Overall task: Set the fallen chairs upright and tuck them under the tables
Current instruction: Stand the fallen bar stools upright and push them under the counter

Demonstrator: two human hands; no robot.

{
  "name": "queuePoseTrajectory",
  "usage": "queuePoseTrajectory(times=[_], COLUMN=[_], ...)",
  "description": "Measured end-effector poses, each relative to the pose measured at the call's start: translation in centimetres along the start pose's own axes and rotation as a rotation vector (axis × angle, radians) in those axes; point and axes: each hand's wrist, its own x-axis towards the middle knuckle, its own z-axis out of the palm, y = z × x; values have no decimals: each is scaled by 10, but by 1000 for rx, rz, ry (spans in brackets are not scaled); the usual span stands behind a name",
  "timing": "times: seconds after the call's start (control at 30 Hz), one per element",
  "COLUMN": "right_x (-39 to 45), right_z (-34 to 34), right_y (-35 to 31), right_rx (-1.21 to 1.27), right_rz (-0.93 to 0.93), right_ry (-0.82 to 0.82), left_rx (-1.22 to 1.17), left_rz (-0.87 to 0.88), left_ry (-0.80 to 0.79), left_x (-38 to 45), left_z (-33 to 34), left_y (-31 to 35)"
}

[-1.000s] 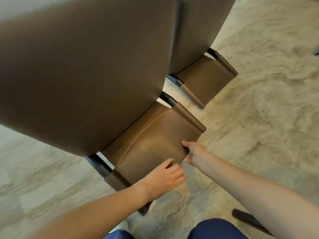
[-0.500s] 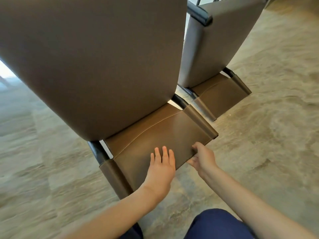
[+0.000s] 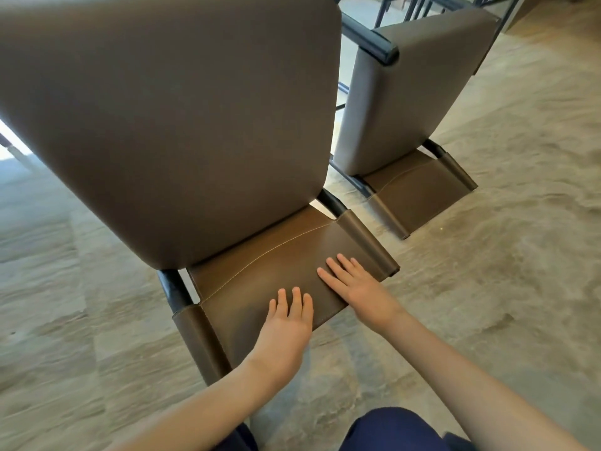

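While both my palms lie flat on it, the near chair (image 3: 169,125) fills the left and middle of view, on its side on the floor (image 3: 487,271), its brown leather panel (image 3: 276,271) low at centre. My left hand (image 3: 286,323) presses the panel's near edge, fingers straight and close together. My right hand (image 3: 354,284) rests just beside it, fingers spread and straight, gripping nothing (half a second ago it was curled round the panel's edge, so that grip has let go). Panel is smooth dark-brown leather with a pale curved stitch line, wrapped over a tube at each end. Big rounded-corner cushion above is taupe, matte, soft looking. Black metal frame tubes (image 3: 174,288) show glossy between cushion and panel. Second chair (image 3: 416,92), same build, lies just beyond on the right, apart from the first, its own black tube end sticking out at top. Both chairs sit lower and further off in frame than before. Floor is beige stone-look tile, mottled, blurry. Dark blue trouser knees (image 3: 390,431) at bottom edge.
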Motion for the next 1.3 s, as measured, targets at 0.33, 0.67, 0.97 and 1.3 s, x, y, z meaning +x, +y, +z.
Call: queuePoseTrajectory(times=[0.33,0.67,0.97,1.3], right_x=[13,53,97,155], right_z=[-101,-267,-376,-489], right_y=[-16,-36,-53,-50], right_rx=[-51,-48,-31,-1], right_rz=[11,-45,-38,-60], right_ry=[-191,-286,-325,-386], left_rx=[-89,-251,-416,-520], left_rz=[54,57,-33,-88], left_ry=[-34,-18,-62,-52], left_x=[-35,-87,-119,-126], left_z=[-75,-207,-311,-423], left_y=[-37,-107,-160,-219])
